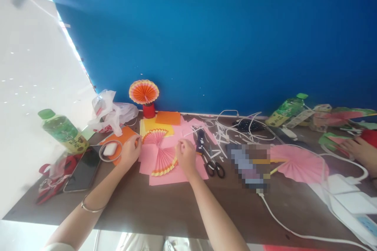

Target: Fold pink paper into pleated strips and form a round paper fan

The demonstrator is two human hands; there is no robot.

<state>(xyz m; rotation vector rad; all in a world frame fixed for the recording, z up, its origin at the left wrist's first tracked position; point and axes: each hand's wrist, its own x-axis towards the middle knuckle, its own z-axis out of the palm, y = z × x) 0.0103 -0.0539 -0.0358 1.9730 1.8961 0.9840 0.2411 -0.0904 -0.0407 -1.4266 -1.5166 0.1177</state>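
A pleated pink paper fan [165, 157] with a yellow and orange edge lies spread between my hands, pinched narrow at its middle. My left hand [131, 151] is closed at the fan's left end. At the right end my right hand [186, 157] is closed too, its fingers curled against the pleats; the fingertips of both are partly hidden. Beneath the fan are pink paper sheets [156, 178], with a yellow sheet [165, 130] and an orange sheet [167, 118] behind. Black-handled scissors [215, 168] lie to the right of my right hand.
A finished orange rosette [144, 91] stands on a red base by the wall. White paper strips [219, 131] and cables are scattered behind. On the left are a green bottle [63, 131], a phone [83, 169] and tape roll [101, 153]. Another person's hand [361, 151] is at far right.
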